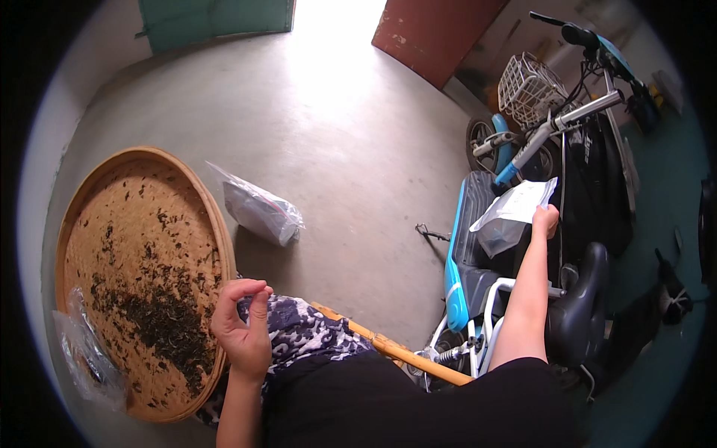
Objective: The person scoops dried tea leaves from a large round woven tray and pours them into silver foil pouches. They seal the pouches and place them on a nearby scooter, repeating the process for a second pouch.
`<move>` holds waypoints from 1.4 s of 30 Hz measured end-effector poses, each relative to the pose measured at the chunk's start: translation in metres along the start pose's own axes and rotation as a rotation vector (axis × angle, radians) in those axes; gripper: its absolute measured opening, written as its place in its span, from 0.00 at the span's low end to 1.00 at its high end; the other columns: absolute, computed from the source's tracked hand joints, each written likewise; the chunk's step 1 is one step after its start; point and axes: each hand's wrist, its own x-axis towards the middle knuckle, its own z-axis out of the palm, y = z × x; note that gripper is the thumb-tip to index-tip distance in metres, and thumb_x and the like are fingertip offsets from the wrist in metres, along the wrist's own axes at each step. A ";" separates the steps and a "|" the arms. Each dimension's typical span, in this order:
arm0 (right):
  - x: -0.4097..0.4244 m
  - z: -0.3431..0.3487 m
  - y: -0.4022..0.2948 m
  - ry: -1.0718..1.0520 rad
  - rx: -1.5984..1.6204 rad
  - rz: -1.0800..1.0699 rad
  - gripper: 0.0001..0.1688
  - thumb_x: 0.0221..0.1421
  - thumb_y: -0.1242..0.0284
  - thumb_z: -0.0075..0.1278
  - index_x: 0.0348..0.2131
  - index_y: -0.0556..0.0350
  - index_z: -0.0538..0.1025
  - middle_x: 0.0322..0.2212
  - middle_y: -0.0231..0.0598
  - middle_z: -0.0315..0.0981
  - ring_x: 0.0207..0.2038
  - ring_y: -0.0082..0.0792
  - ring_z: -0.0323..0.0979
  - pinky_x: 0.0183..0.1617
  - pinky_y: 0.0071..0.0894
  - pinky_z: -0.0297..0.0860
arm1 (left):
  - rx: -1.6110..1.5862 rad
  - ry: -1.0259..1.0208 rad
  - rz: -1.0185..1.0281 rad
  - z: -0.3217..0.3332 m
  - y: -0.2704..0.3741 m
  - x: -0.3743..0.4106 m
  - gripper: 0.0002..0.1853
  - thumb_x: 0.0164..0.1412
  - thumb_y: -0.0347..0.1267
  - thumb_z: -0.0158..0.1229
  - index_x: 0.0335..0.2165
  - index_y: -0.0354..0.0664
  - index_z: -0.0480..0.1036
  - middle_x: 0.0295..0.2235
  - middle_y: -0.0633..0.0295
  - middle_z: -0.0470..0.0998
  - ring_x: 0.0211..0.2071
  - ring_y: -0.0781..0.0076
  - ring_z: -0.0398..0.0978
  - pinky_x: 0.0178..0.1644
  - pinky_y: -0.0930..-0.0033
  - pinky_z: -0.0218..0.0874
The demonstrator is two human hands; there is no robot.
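Observation:
At the right, my right hand (545, 220) grips the edge of a plastic pouch with a white panel (507, 210), held out over the footboard of a blue and white electric scooter (476, 207). My left hand (244, 325) is raised beside the rim of a round woven bamboo tray (227, 246); its thumb and index finger are nearly touching, and nothing shows between them. Dark dried leaves (168, 319) lie scattered on the tray, thickest in its lower right part. A clear zip bag (260, 210) stands on the floor right of the tray.
Crumpled clear plastic (89, 358) lies against the tray's lower left edge. A bamboo pole (392, 347) runs beside my lap. The scooter has a white wire basket (529, 89) and a black saddle (585, 313). Beyond the floor are a green door panel (218, 19) and a red one (431, 33).

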 end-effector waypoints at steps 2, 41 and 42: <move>0.001 0.008 0.017 -0.021 -0.011 0.053 0.20 0.47 0.63 0.56 0.43 0.42 0.77 0.44 0.44 0.75 0.47 0.51 0.72 0.46 0.49 0.68 | -0.011 -0.031 -0.019 0.007 0.000 -0.001 0.03 0.57 0.19 0.56 0.31 0.35 0.72 0.30 0.61 0.73 0.33 0.74 0.70 0.40 0.76 0.60; -0.058 0.015 -0.089 0.273 0.087 -0.723 0.26 0.44 0.59 0.61 0.44 0.43 0.73 0.43 0.38 0.69 0.46 0.44 0.68 0.47 0.44 0.66 | 0.091 -0.043 -0.188 -0.058 -0.011 -0.042 0.03 0.53 0.18 0.57 0.30 0.33 0.74 0.26 0.58 0.76 0.28 0.71 0.75 0.34 0.75 0.64; -0.084 0.023 -0.112 0.186 0.184 -0.813 0.24 0.44 0.60 0.61 0.42 0.44 0.75 0.41 0.38 0.70 0.45 0.43 0.69 0.47 0.43 0.66 | 0.093 -0.015 -0.198 -0.061 -0.010 -0.045 0.04 0.53 0.18 0.57 0.30 0.33 0.74 0.26 0.58 0.76 0.27 0.72 0.74 0.34 0.76 0.64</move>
